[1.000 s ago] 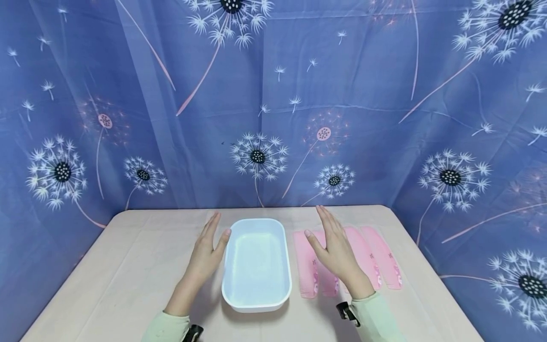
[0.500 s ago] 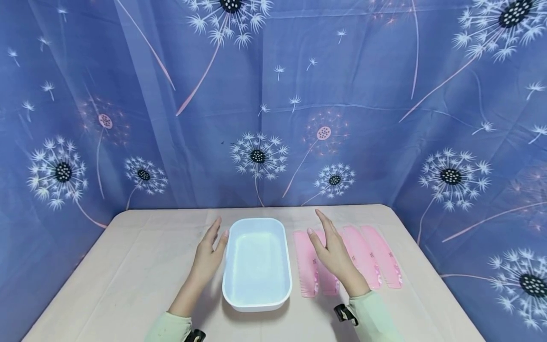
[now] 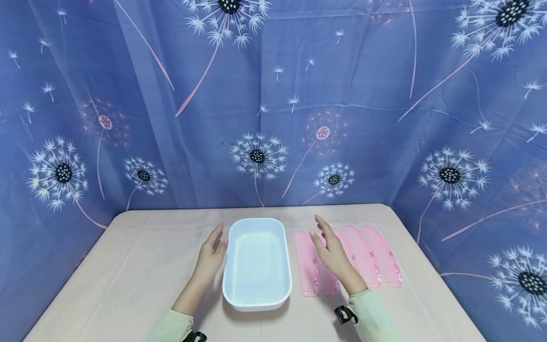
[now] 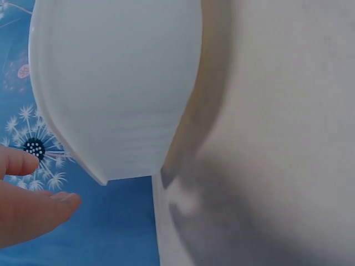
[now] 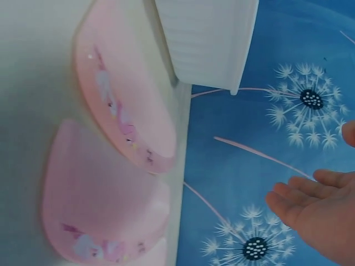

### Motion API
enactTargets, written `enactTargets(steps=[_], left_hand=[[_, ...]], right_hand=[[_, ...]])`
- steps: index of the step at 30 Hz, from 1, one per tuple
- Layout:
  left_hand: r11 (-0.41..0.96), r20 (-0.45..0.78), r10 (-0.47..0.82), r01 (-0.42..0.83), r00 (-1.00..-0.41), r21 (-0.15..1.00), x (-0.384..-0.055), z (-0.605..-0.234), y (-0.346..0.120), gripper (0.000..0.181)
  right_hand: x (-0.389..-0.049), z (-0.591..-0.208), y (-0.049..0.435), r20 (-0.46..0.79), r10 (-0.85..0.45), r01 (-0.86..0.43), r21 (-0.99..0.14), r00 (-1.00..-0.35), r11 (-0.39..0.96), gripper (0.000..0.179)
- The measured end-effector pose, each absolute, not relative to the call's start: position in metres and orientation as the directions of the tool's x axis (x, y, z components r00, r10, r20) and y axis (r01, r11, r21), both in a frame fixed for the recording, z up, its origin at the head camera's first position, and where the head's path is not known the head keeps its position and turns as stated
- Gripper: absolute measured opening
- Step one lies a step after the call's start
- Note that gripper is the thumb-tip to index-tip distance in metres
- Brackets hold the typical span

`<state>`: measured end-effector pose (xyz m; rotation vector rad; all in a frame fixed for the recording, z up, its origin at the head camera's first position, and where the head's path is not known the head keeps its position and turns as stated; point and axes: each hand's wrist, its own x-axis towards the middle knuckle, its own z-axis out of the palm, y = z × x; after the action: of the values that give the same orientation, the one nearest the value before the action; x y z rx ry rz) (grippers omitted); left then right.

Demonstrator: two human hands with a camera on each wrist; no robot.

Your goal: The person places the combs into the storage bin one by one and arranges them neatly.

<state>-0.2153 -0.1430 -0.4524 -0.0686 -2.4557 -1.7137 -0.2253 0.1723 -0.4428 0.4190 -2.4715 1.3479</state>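
Fingers relaxed and gripping nothing, the right hand [image 3: 334, 256], nearer the combs [image 3: 363, 256], hangs over them right of centre, their long axes running up the frame, while the left hand [image 3: 209, 259], likewise loose-fingered and empty, is just beside the tray [image 3: 257, 266], lower centre.

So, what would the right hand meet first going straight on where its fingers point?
The right hand would probably meet the blue curtain behind the table first, though depth is unclear.

Head view brightly lit, wrist views dimmer, slightly blurred; soft shadow cast on desk [image 3: 136, 270] near left fingers [image 4: 41, 215].
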Motion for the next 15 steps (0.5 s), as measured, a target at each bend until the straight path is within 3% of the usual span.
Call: enactTargets(steps=[15], left_hand=[[0.329,0.015,-0.065,-0.007,-0.998,0.944,-0.217,-0.468,-0.140,0.056]], right_hand=[[-0.231,-0.462,0.168,0.234,-0.051,-0.230,-0.850,-0.971,0.473,0.055]])
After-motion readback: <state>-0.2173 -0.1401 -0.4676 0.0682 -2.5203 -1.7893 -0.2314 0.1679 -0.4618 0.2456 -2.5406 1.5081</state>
